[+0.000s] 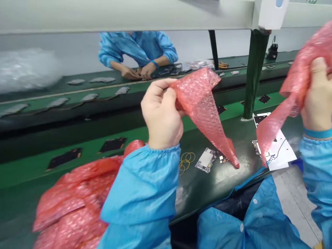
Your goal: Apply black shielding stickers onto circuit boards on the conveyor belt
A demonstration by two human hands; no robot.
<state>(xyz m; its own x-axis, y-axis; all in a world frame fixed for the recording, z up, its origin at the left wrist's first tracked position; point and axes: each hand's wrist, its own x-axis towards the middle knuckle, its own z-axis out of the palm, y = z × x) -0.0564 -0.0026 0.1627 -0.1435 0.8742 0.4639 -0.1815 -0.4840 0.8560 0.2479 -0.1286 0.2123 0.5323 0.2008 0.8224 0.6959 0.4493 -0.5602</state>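
Note:
My left hand (163, 107) is closed on a piece of red bubble wrap (201, 100), which hangs down to the right over the green bench. At the right edge, my right hand (317, 93) grips another length of red bubble wrap (298, 86); whether the two pieces join cannot be seen. Below the left piece lies a circuit board (206, 159) with a silvery shield, and a second small board (223, 158) is partly covered by the wrap. Yellow rubber bands (186, 162) lie beside them. A pile of red bubble wrap (85, 193) rests on the bench at the left.
A green post (250, 76) rises behind the bench. White paper (282, 152) and a coiled blue cord (250, 178) are at the right. Dark flat parts (112, 144) lie on the green strip. Across, a person in blue sleeves (140, 48) works near several boards.

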